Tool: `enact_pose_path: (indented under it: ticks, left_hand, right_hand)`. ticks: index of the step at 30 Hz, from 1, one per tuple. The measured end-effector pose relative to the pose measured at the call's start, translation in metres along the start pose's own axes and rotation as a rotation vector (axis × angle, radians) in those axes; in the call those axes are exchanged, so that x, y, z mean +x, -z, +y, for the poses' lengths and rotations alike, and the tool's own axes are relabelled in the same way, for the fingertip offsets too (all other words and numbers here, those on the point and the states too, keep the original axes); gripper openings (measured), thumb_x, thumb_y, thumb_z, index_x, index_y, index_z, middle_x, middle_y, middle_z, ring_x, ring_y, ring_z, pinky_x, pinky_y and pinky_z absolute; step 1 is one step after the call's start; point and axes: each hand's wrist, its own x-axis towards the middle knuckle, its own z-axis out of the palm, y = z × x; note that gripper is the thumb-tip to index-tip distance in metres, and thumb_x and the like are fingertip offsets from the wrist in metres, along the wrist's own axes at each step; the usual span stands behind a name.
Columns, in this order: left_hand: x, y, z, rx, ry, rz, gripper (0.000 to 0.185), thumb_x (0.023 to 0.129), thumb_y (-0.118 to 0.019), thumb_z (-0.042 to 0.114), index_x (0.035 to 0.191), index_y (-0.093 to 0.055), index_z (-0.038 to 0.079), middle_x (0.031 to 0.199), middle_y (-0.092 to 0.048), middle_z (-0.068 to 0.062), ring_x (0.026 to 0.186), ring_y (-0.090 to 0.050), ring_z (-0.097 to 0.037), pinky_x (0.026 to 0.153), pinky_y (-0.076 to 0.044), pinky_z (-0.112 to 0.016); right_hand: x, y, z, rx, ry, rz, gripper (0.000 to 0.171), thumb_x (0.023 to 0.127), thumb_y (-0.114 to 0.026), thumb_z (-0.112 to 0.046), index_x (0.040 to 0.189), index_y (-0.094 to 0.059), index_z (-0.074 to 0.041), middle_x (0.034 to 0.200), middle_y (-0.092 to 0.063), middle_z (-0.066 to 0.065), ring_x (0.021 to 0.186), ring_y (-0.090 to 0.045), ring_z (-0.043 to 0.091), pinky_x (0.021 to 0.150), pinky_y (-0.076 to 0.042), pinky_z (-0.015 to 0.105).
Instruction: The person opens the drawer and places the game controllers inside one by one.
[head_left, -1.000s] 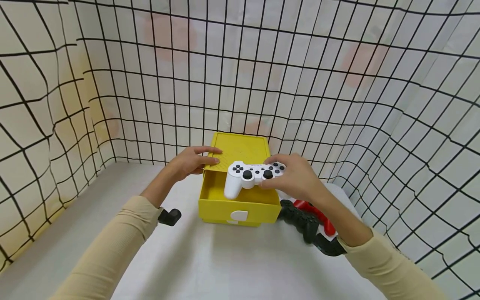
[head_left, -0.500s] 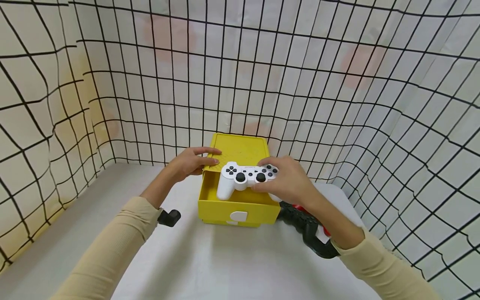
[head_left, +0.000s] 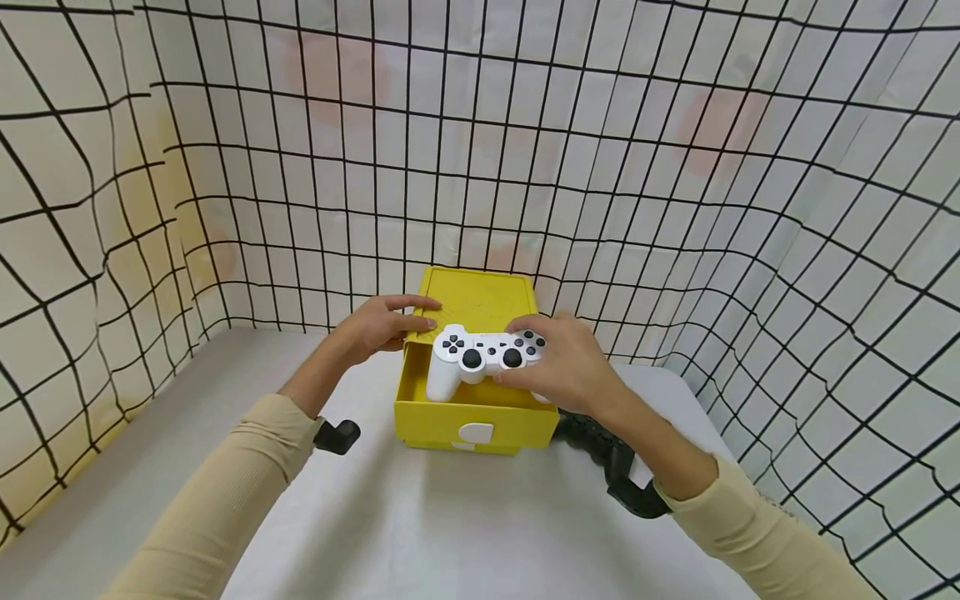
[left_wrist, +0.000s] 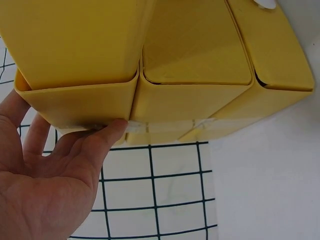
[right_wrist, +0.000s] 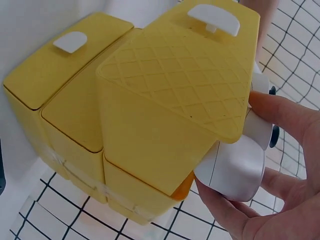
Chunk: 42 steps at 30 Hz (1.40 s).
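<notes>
A yellow drawer unit (head_left: pixel 480 292) stands on the white table, its top drawer (head_left: pixel 435 421) pulled out toward me. My left hand (head_left: pixel 382 325) rests on the unit's upper left edge, fingers on its top; in the left wrist view the fingers (left_wrist: pixel 107 140) touch its yellow wall. Over the drawer, my right hand (head_left: pixel 566 358) pinches a white game controller (head_left: pixel 446 371) by its right end, buttons and sticks facing me. The right wrist view has the controller (right_wrist: pixel 237 167) between thumb and fingers, close beside the drawer's side. Its right grip is mostly hidden by the hand.
A black game controller (head_left: pixel 588 435) lies right of the unit, partly behind my right forearm. Lower closed drawers (right_wrist: pixel 65 65) with white handles sit under the open one. Black wire mesh (head_left: pixel 480 167) surrounds the table (head_left: pixel 480 525) at the back and sides.
My right hand has carried the white controller a little to the left, over the open drawer. The forearm now covers the red controller seen earlier. My left hand stays in place.
</notes>
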Motion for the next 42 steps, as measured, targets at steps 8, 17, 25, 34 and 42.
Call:
enact_pose_path:
  ticks: [8,17,25,34,42]
  left_hand:
    - [0.001,0.001,-0.001,-0.008,-0.004,-0.008,0.043,0.093,-0.075,0.027,0.135,-0.065,0.022,0.066,-0.036,0.005,0.064,-0.035,-0.014,0.063,-0.036,-0.025]
    - [0.001,0.000,-0.001,-0.019,0.005,-0.004,0.043,0.093,-0.075,0.027,0.135,-0.065,0.022,0.067,-0.038,0.005,0.063,-0.036,-0.013,0.063,-0.036,-0.024]
    - [0.001,-0.001,-0.001,-0.031,0.015,-0.004,0.043,0.093,-0.075,0.026,0.135,-0.066,0.023,0.072,-0.045,0.004,0.066,-0.039,-0.013,0.064,-0.037,-0.024]
    - [-0.001,0.000,0.000,-0.029,0.008,-0.015,0.044,0.094,-0.074,0.025,0.136,-0.065,0.022,0.082,-0.055,0.002,0.072,-0.047,-0.014,0.069,-0.042,-0.024]
    - [0.000,-0.002,-0.001,-0.039,0.011,-0.011,0.042,0.094,-0.074,0.026,0.135,-0.066,0.024,0.110,-0.067,-0.004,0.091,-0.059,-0.016,0.080,-0.050,-0.027]
  right_hand:
    - [-0.002,-0.001,-0.002,-0.002,0.018,0.018,0.060,0.075,-0.087,-0.044,0.128,-0.068,-0.021,0.110,-0.053,0.012,0.098,-0.050,0.027,0.072,-0.048,0.031]
    - [-0.006,-0.004,-0.004,-0.035,0.063,0.059,0.059,0.075,-0.087,-0.042,0.126,-0.068,-0.020,0.109,-0.052,0.014,0.094,-0.051,0.028,0.071,-0.048,0.031]
    - [-0.009,-0.008,-0.003,-0.046,0.122,0.109,0.056,0.075,-0.088,-0.039,0.124,-0.069,-0.019,0.110,-0.052,0.013,0.094,-0.051,0.026,0.071,-0.049,0.031]
    - [-0.012,-0.009,-0.008,-0.009,0.141,0.094,0.054,0.075,-0.089,-0.037,0.122,-0.070,-0.021,0.109,-0.051,0.011,0.096,-0.050,0.025,0.072,-0.047,0.031]
    - [-0.012,-0.013,-0.013,-0.011,0.106,0.020,0.054,0.075,-0.087,-0.040,0.123,-0.071,-0.022,0.108,-0.051,0.009,0.097,-0.050,0.023,0.074,-0.046,0.031]
